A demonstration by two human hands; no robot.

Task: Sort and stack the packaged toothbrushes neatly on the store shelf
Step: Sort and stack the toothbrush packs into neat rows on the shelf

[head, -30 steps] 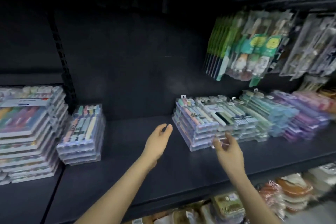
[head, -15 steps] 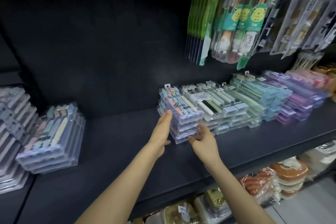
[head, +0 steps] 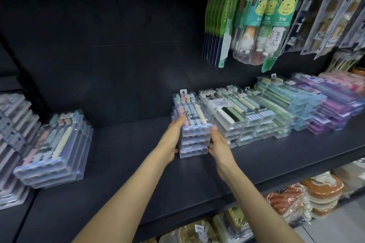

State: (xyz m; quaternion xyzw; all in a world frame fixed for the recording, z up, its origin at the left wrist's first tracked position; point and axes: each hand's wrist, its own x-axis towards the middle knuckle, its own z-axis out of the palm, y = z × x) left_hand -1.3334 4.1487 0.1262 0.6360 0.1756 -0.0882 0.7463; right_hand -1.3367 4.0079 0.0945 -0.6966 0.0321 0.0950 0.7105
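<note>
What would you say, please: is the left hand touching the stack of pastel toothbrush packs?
Touching. The head view shows the left hand lying flat against the left side of the pastel toothbrush stack, fingertips up at its top pack.
</note>
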